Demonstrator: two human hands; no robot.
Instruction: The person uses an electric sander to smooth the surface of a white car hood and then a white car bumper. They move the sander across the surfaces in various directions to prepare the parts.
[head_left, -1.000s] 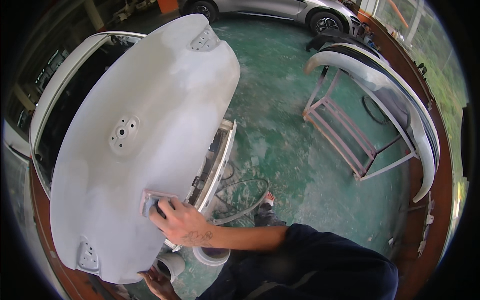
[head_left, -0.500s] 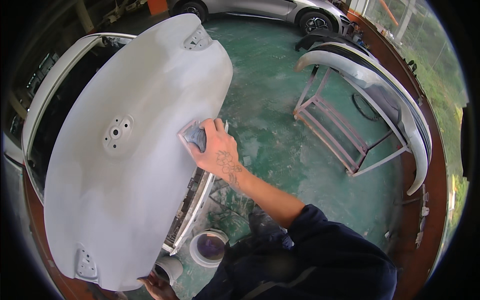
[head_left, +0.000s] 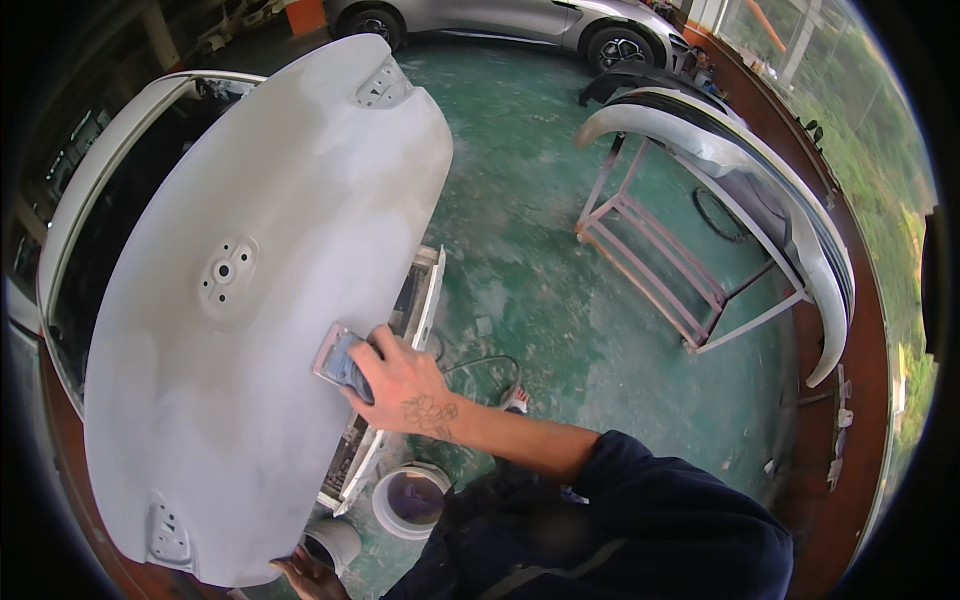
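Observation:
A large pale primer-grey car panel [head_left: 230, 410] with bracket recesses and several holes fills the left side, lying over a white car [head_left: 105, 170]. My right hand [head_left: 395, 380], a line tattoo on its wrist, is closed on a sanding block [head_left: 338, 355] with a pink edge and a grey-blue body, held on the panel near its right edge. At the bottom, my left hand [head_left: 310, 577] grips the panel's lower edge, partly hidden. Below the panel's right side stand a bucket of murky liquid [head_left: 410, 500] and another pale bucket [head_left: 338, 543].
A bumper [head_left: 830, 340] rests on a metal stand [head_left: 660, 270] at the right, beside a low wall and windows [head_left: 850, 110]. A silver car [head_left: 520, 25] stands at the back, a dark part near it. A hose [head_left: 480, 360] lies on the green floor.
My right hand and the block went up along the panel's right edge, then came back down partway. The view has shifted slightly. My left hand stays at the lower edge.

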